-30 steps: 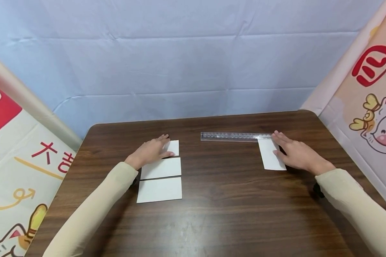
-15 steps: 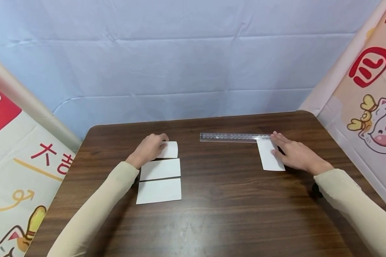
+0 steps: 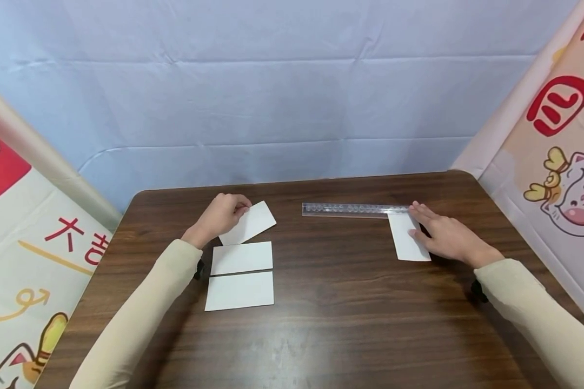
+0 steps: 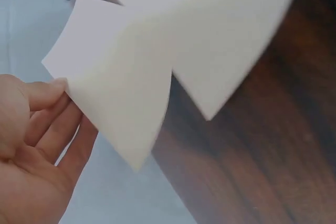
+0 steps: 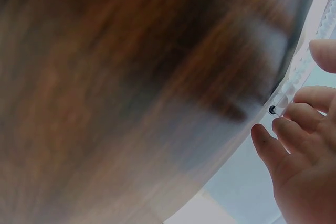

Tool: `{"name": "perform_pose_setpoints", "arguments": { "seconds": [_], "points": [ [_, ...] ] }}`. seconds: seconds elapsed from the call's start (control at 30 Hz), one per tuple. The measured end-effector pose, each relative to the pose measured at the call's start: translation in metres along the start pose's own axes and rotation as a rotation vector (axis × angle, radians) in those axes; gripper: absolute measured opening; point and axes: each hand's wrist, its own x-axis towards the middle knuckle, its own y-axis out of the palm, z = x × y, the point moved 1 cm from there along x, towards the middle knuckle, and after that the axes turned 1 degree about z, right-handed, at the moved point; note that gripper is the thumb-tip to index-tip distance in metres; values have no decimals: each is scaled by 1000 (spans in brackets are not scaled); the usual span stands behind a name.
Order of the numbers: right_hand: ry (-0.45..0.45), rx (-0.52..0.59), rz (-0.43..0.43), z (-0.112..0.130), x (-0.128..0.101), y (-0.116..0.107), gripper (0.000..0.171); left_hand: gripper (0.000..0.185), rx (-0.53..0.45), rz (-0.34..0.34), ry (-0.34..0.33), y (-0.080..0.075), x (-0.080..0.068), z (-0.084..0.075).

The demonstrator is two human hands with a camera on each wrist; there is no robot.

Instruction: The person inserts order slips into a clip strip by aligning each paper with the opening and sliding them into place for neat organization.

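White card (image 3: pixel 251 224) is pinched at the far left by the left hand (image 3: pixel 220 216), beyond two flat cards (image 3: pixel 241 259). Well apart at the right, another card (image 3: pixel 406 239) and a clear ruler (image 3: pixel 345 209) are touched by the right hand (image 3: pixel 445 235), its fingers laid straight.

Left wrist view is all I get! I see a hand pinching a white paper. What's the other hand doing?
Observer: The right hand lies over one edge of another white sheet.
Operator: Ooh, is anything at the far end of that one?
Observer: Yes, a clear ruler lies crosswise there.
Operator: How many papers are there altogether?
Observer: Four show in the head view: the pinched sheet, a middle sheet, a near sheet and the one by the ruler.
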Motion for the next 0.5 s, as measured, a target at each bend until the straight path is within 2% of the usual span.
{"name": "perform_pose_setpoints", "arguments": {
  "seconds": [0.2, 0.5],
  "points": [
    [-4, -3, -2, 0, 0, 1, 73, 23, -125, -25, -57, -10, 3, -4],
    [-5, -16, -27, -1, -1, 4, 73, 23, -276, -77, -178, -11, 6, -13]
  ]
}}
